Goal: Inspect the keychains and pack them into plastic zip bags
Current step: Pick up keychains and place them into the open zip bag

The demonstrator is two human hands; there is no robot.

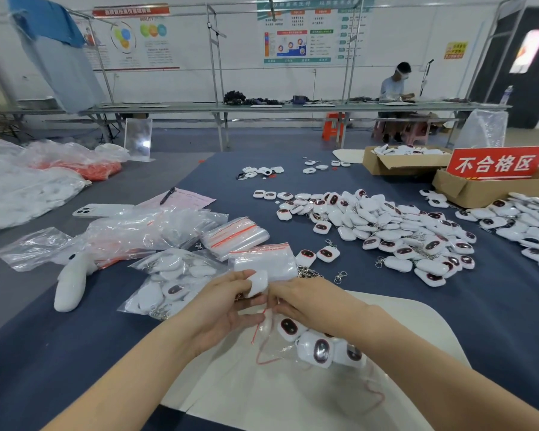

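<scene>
pinching smooth white rounded keychain (257,284) w/ left hand (221,306), right hand (308,303) grips crinkly clear zip bag (277,353).

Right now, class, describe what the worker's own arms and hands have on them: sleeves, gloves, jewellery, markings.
Nothing worn shows. The left hand and right hand are ungloved, with no rings visible. The left forearm and right forearm are bare to the frame's edge: no sleeves, watch, bracelet or markings in view.
</scene>
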